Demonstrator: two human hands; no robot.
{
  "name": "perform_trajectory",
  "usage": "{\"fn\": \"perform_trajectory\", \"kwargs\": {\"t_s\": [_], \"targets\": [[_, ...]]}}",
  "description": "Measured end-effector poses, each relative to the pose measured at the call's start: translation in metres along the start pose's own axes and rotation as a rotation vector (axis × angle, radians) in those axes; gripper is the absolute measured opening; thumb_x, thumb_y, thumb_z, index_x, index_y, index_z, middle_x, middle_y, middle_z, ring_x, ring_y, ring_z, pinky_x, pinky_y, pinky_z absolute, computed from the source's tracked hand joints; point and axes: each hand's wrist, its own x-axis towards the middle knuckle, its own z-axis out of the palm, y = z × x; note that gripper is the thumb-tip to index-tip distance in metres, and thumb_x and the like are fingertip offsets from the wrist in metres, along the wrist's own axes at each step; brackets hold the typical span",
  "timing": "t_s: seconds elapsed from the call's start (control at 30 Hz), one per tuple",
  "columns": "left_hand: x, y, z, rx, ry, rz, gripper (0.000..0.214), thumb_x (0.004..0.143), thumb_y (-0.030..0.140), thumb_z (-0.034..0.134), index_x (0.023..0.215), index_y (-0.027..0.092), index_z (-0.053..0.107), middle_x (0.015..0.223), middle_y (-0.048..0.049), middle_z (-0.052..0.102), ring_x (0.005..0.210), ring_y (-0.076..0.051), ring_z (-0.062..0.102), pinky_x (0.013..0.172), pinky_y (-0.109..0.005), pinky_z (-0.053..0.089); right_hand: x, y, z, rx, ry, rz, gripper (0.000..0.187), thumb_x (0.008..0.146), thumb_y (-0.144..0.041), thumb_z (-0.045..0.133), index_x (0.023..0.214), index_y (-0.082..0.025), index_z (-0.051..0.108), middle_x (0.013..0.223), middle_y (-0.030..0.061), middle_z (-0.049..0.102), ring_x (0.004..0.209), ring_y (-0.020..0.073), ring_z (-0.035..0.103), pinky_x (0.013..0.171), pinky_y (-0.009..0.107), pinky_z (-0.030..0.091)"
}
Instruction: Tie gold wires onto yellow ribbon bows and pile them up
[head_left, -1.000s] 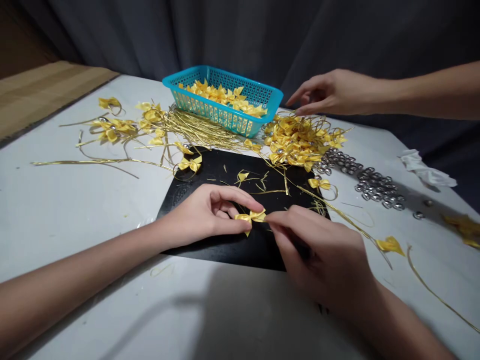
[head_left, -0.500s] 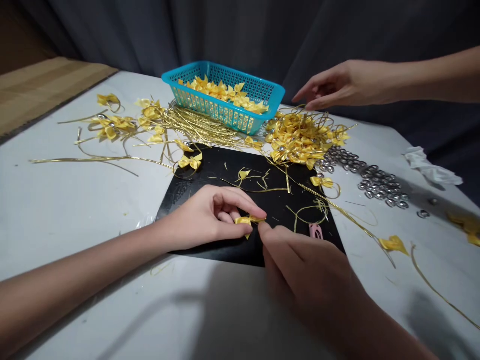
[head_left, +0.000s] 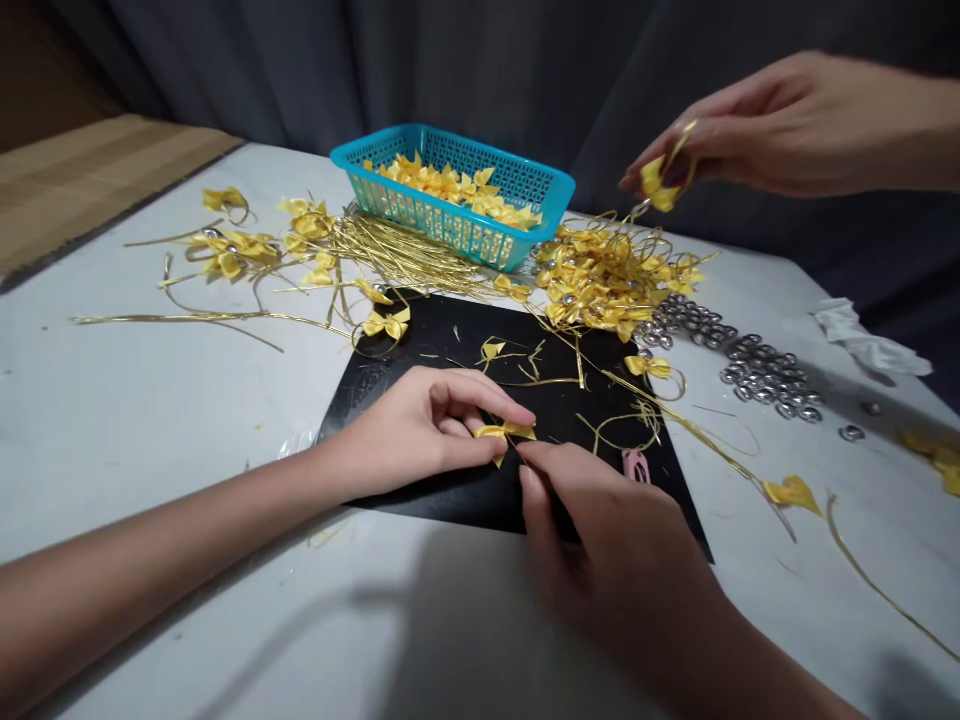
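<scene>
A person's own two arms, bare from fingertips to where they leave the view. The bare left hand (head_left: pixel 420 430) is smooth and slim, with a slender index finger (head_left: pixel 487 396) and a straight thumb (head_left: pixel 472 456), both rounded at the tip. Its narrow, unadorned wrist (head_left: pixel 330 468) broadens gradually into a long, uncovered left forearm (head_left: pixel 187 555). The bare right hand (head_left: pixel 615 510) looks larger and broader across the back, with dimmer light on it and a tapering index finger. Behind it, the thick, uncovered right forearm (head_left: pixel 750 665) is slightly blurred. Fingernail details are too small to make out.
</scene>
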Motion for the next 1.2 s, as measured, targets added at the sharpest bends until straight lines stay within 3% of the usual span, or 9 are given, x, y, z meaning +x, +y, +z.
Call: {"fn": "perform_trajectory", "kwargs": {"t_s": [0.23, 0.37, 0.47, 0.6, 0.7, 0.87, 1.03, 1.1, 1.2], "targets": [[0.0, 0.005, 0.002, 0.069, 0.016, 0.047, 0.017, 0.074, 0.011, 0.063, 0.088, 0.012, 0.072, 0.088, -0.0046, 0.068, 0.065, -0.007, 0.059, 0.05, -0.012, 0.044, 0.001, 0.006, 0.0, -0.032, -0.019, -0.046, 0.022, 0.086, -0.01, 0.039, 0.086, -0.015, 0.06, 0.071, -0.0002, 0.068, 0.052, 0.0115, 0.062, 0.042, 0.024, 0.038], [-0.003, 0.008, 0.006, 0.198, 0.029, 0.209, 0.016, 0.075, 0.006, 0.059, 0.085, 0.01, 0.071, 0.086, -0.0062, 0.071, 0.074, -0.011, 0.065, 0.056, -0.013, 0.049, 0.004, 0.007, 0.001, 0.009, -0.045, -0.029, 0.025, 0.086, -0.007, 0.038, 0.084, -0.015, 0.061, 0.067, -0.0007, 0.067, 0.053, 0.0109, 0.062, 0.042, 0.023, 0.037], [-0.007, 0.007, 0.008, 0.35, 0.078, 0.41, 0.02, 0.078, 0.003, 0.055, 0.086, 0.011, 0.071, 0.088, -0.008, 0.073, 0.08, -0.014, 0.067, 0.069, -0.02, 0.054, 0.004, 0.01, -0.002, 0.099, -0.046, -0.006, 0.021, 0.085, -0.012, 0.042, 0.079, -0.016, 0.062, 0.065, -0.0001, 0.066, 0.054, 0.0125, 0.061, 0.047, 0.023, 0.039], [-0.013, -0.001, 0.009, 0.512, 0.081, 0.702, 0.025, 0.08, 0.002, 0.054, 0.096, 0.013, 0.068, 0.099, -0.0113, 0.072, 0.086, -0.016, 0.067, 0.078, -0.027, 0.054, 0.009, 0.019, -0.012, 0.425, 0.115, 0.292, 0.009, 0.082, -0.019, 0.053, 0.081, -0.018, 0.062, 0.072, 0.0018, 0.067, 0.062, 0.0115, 0.061, 0.057, 0.022, 0.045], [-0.015, -0.006, 0.008, 0.539, 0.042, 0.828, 0.029, 0.081, 0.001, 0.051, 0.102, 0.014, 0.066, 0.102, -0.0121, 0.071, 0.09, -0.017, 0.066, 0.078, -0.028, 0.055, 0.017, 0.024, -0.017, 0.719, 0.074, 0.525, 0.009, 0.08, -0.022, 0.057, 0.075, -0.018, 0.063, 0.074, 0.002, 0.067, 0.067, 0.0112, 0.061, 0.056, 0.019, 0.046], [-0.015, -0.009, 0.008, 0.519, -0.016, 0.863, 0.027, 0.084, 0.004, 0.048, 0.103, 0.013, 0.065, 0.097, -0.0122, 0.073, 0.093, -0.019, 0.066, 0.079, -0.029, 0.054, 0.023, 0.025, -0.015, 1.1, -0.184, 0.599, 0.011, 0.074, -0.028, 0.063, 0.071, -0.017, 0.064, 0.076, 0.0024, 0.065, 0.07, 0.0115, 0.06, 0.058, 0.019, 0.047], [-0.015, -0.014, 0.01, 0.531, -0.076, 0.893, 0.025, 0.085, 0.007, 0.049, 0.104, 0.012, 0.064, 0.095, -0.012, 0.073, 0.089, -0.02, 0.065, 0.075, -0.028, 0.055, 0.023, 0.026, -0.013, 1.104, -0.337, 0.597, 0.014, 0.074, -0.029, 0.061, 0.072, -0.015, 0.062, 0.07, 0.0017, 0.06, 0.061, 0.0094, 0.054, 0.052, 0.019, 0.043], [-0.015, -0.014, 0.01, 0.536, -0.072, 0.905, 0.023, 0.086, 0.007, 0.048, 0.1, 0.011, 0.065, 0.092, -0.012, 0.073, 0.086, -0.02, 0.065, 0.073, -0.028, 0.055, 0.023, 0.024, -0.013, 1.05, -0.328, 0.562, 0.011, 0.076, -0.024, 0.058, 0.07, -0.015, 0.061, 0.07, 0.0015, 0.059, 0.062, 0.0088, 0.053, 0.055, 0.019, 0.043], [-0.014, -0.01, 0.01, 0.529, -0.089, 0.878, 0.023, 0.083, 0.004, 0.048, 0.097, 0.01, 0.066, 0.092, -0.0137, 0.073, 0.084, -0.02, 0.065, 0.073, -0.03, 0.055, 0.023, 0.018, -0.01, 1.012, -0.194, 0.551, 0.008, 0.077, -0.018, 0.056, 0.071, -0.014, 0.059, 0.071, 0.0014, 0.059, 0.064, 0.0083, 0.052, 0.058, 0.018, 0.044]]}}
